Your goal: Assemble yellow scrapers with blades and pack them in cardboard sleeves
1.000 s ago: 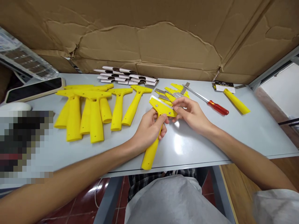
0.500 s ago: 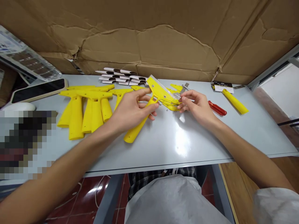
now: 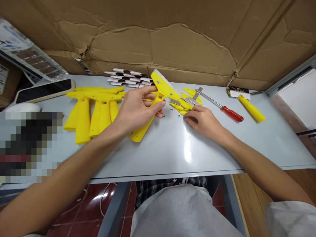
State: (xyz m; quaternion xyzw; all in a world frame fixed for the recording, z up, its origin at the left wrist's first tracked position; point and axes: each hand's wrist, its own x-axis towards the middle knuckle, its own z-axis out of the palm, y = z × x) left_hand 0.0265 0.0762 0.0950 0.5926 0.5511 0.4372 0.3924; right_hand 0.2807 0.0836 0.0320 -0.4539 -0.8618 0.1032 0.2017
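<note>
Yellow scraper (image 3: 165,86) is tilted in the left hand (image 3: 137,106) over the worktop (image 3: 158,159), gripped near its neck, probably for balance; whether the right hand (image 3: 204,119), narrow beside yellow plates (image 3: 179,108), holds something, I cannot tell.

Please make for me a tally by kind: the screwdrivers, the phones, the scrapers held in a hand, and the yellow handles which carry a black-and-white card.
Red screwdriver: 1
Phone: 1
Yellow scraper held in the left hand: 1
Yellow handle with a black-and-white card: 1
Total: 4
</note>
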